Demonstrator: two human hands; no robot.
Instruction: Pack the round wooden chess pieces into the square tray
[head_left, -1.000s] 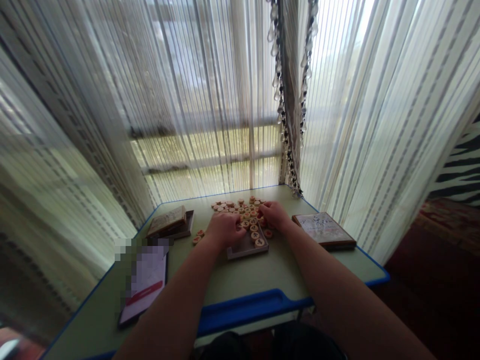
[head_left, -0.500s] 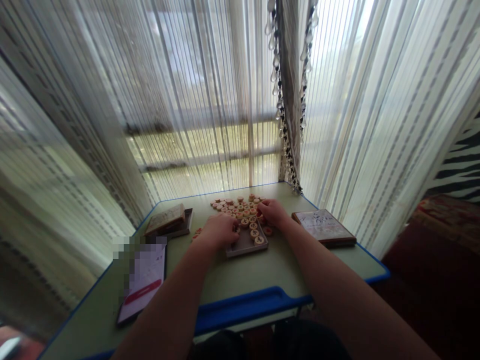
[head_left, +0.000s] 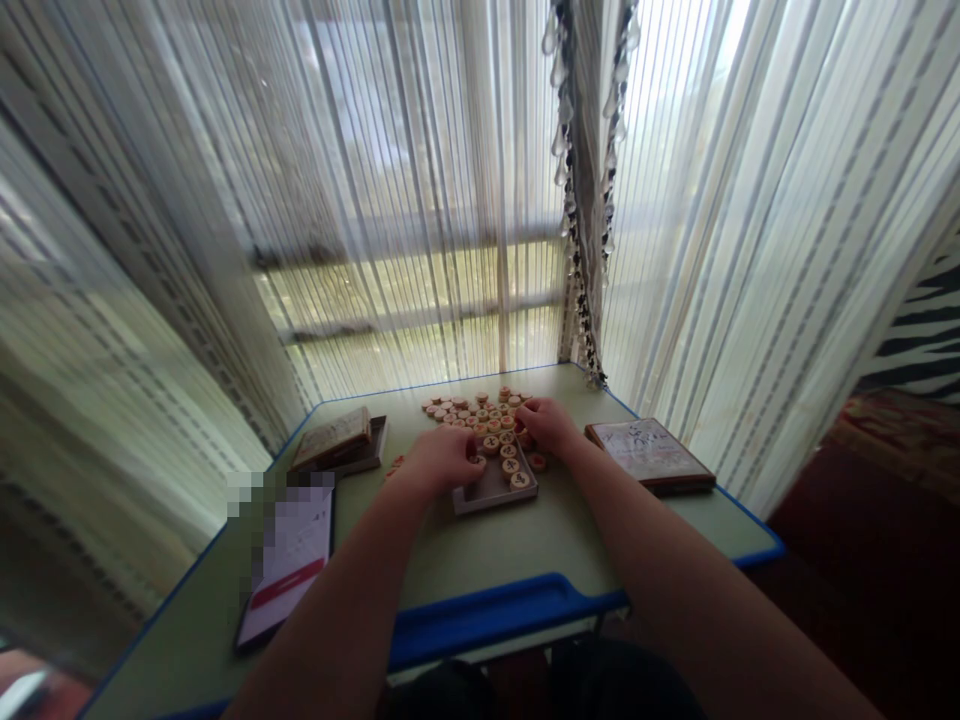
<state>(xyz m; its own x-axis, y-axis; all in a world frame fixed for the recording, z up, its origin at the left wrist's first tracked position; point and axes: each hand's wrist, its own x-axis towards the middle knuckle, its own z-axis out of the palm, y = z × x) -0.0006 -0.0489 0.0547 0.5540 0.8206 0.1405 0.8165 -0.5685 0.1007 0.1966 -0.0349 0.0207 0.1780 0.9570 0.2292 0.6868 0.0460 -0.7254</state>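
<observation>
My left hand (head_left: 444, 460) is closed at the left side of a shallow grey box tray (head_left: 495, 497), its fingertips pinching a round wooden xiangqi piece (head_left: 478, 461). Inside the tray, along its right side, lie a few pieces with dark characters, one of them a horse piece (head_left: 519, 480) in the near corner. My right hand (head_left: 546, 424) is beyond the tray's far right corner, thumb and finger closed on a xiangqi piece (head_left: 519, 426) that is partly hidden. A loose pile of xiangqi pieces (head_left: 472, 411) spreads over the table behind the tray.
Left on the green table (head_left: 517, 550) are a decorated box lid (head_left: 331, 437) leaning on another tray (head_left: 373, 452) and a tablet-like panel (head_left: 289, 570). A flat printed box (head_left: 651, 455) lies right. Single pieces rest near both hands. Sheer curtains (head_left: 420, 200) hang behind.
My left hand has shifted slightly, and the piece at its fingertips shows more clearly over the tray. My right hand stays nearly in place. The view has moved a little.
</observation>
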